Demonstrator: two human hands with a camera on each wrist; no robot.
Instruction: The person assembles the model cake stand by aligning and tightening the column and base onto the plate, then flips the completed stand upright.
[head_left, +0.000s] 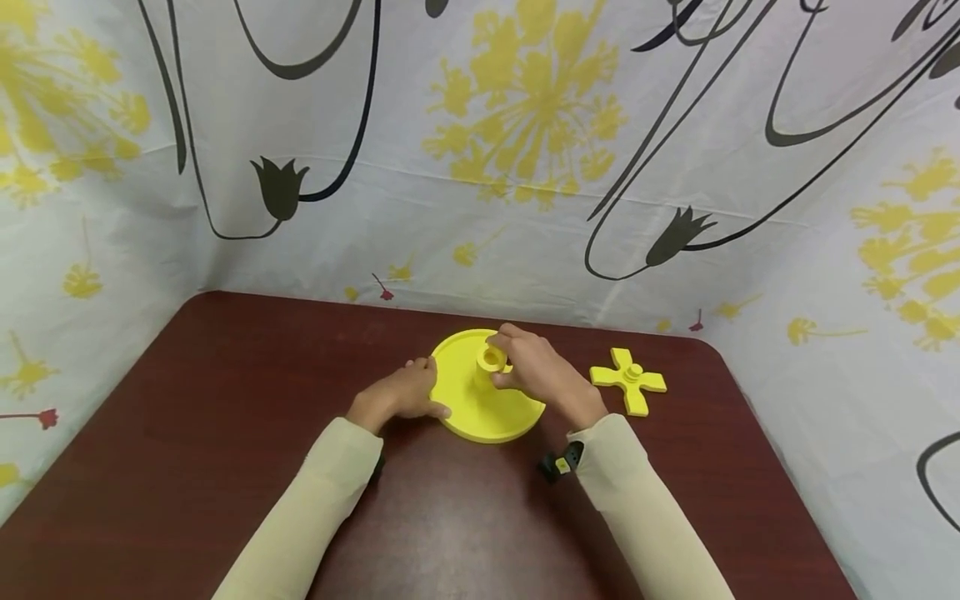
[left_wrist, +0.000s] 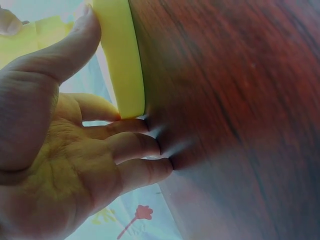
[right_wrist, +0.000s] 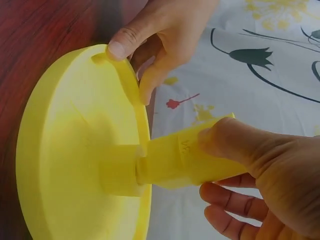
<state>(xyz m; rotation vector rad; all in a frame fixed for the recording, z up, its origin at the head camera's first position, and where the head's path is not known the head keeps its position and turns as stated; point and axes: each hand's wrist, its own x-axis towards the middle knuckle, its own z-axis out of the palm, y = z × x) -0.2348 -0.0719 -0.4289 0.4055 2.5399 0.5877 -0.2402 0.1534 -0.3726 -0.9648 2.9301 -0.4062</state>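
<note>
A round yellow tray with a raised rim lies on the table, a short post standing at its centre. My left hand holds the tray's rim at the left, thumb on the edge and the other fingertips down at the table. With thumb and fingers, my right hand grips a hollow yellow tube marked "3A" in raised characters. The tube's narrower lower end meets the top of the post, and it leans slightly off the post's line in the right wrist view.
To the right of the tray, a yellow cross-shaped piece with a small round stub at its middle lies on the dark red-brown table. A white patterned cloth hangs around the table's back and sides.
</note>
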